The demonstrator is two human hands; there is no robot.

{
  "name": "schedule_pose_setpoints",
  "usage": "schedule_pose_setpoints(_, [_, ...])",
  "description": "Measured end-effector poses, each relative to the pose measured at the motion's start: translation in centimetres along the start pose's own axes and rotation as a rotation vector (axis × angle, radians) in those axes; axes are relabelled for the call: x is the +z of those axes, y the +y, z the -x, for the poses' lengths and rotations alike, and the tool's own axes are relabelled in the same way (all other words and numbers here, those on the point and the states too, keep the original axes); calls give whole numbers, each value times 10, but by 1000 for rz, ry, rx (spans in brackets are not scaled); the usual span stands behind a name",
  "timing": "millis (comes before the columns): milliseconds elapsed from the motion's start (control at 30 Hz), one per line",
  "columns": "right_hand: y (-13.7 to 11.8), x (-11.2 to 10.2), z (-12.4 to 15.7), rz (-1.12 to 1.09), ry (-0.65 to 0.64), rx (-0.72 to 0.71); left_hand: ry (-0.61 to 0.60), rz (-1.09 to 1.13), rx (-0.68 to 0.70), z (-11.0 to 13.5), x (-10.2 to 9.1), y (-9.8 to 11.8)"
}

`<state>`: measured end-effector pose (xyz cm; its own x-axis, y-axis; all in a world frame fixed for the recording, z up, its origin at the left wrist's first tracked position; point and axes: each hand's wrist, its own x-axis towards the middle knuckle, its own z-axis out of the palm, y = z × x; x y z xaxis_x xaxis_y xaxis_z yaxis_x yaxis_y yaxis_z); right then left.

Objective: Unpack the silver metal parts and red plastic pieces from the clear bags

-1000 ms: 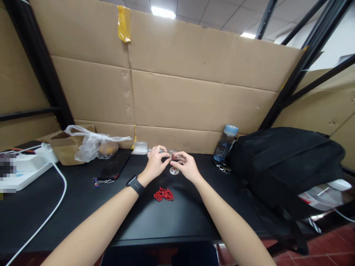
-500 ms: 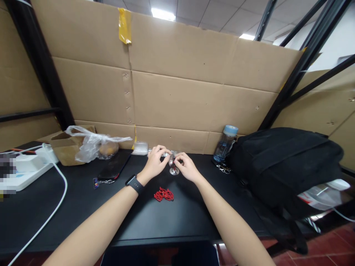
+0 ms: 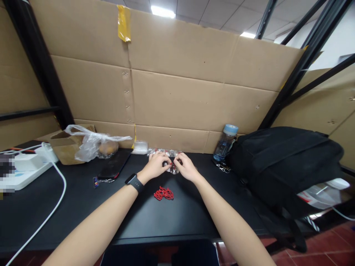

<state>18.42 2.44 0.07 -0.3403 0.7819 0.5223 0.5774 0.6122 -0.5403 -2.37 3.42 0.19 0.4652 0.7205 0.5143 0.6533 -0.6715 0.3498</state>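
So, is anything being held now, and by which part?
Cannot be told: the left grip and right grip are at the shiny metal piece, hiding any hold on it.

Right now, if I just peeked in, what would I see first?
Probably the bright red cords on the black desk, near the middle. Just beyond them, the left hand and right hand are at a small shiny thing, partly hidden. A big black backpack sits over on the right.

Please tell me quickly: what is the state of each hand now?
Left hand: curled at the small metal object; whether gripping cannot be told.
Right hand: curled at the same object; whether gripping cannot be told.
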Motion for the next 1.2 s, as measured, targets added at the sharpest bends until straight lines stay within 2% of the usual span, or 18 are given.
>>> schedule_pose_setpoints(67, [4, 0, 2, 118, -16, 2, -24, -39, -1, 1, -1, -4])
schedule_pose_setpoints(233, [11, 5, 7, 287, -234, 40, -77, -57, -17, 1, -3, -11])
schedule_pose_setpoints(333, [12, 10, 6, 298, -226, 66, -92, -66, -37, 1, -5, -10])
schedule_pose_setpoints(467, [14, 8, 1, 118, -120, 105, -89, -53, -72, 1, -8, -9])
schedule_pose_setpoints(567, [16, 1, -4, -94, 62, 146, -16, 5, -146, -2, -8, -11])
schedule_pose_setpoints(633, [16, -3, -6, -225, 171, 164, 36, 106, -201, -4, -7, -13])
schedule_pose_setpoints(733, [12, -2, -7, -363, 256, 191, 110, 341, -235, -8, -1, -15])
schedule_pose_setpoints(900, [3, 10, -6, -492, 277, 254, 134, 615, -163, -11, 12, -11])
schedule_pose_setpoints(1100, [-6, 13, -3, -728, 171, 433, 130, 593, -169, -9, 14, -2])
schedule_pose_setpoints(1200, [-9, 10, 0, -857, 84, 461, 131, 563, -190, -8, 12, -5])
